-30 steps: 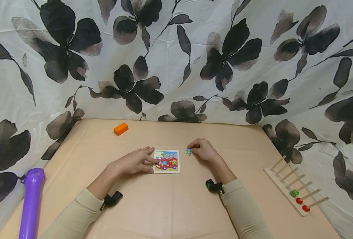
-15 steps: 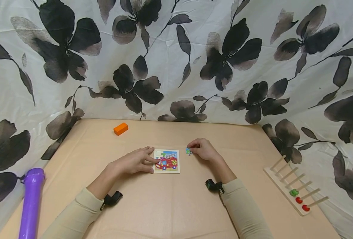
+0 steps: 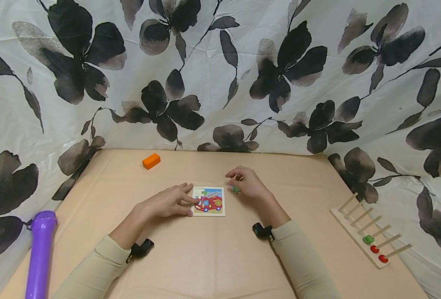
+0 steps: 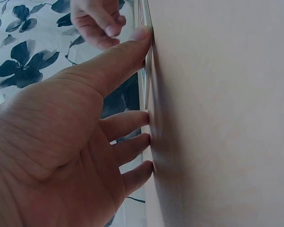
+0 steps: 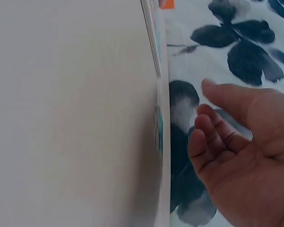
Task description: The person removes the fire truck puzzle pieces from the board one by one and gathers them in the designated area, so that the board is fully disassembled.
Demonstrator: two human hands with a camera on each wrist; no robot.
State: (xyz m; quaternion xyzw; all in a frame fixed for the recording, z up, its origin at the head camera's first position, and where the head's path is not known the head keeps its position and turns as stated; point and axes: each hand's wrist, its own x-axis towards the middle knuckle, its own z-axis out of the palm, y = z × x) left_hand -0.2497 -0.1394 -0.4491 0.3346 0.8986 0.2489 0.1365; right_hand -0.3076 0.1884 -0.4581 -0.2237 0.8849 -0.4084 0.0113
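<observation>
A small square picture puzzle showing a red fire engine lies flat mid-table in the head view. My left hand rests at its left side with straight fingers. In the left wrist view the thumb tip touches the puzzle's edge, and the other fingertips reach the tabletop. To the puzzle's right lie blue-green puzzle pieces, partly hidden under my right hand. That hand hovers above them, fingers loosely bent. In the right wrist view its thumb stands apart from the visible fingers, with nothing seen between them.
An orange block lies near the table's far left. A purple tube stands at the left edge. On the right is a wooden peg board with green and red beads. A floral cloth hangs behind the table.
My right hand has let go of the puzzle pieces and risen slightly up and to the left, its fingers loosening. The left hand and the puzzle keep their place.
</observation>
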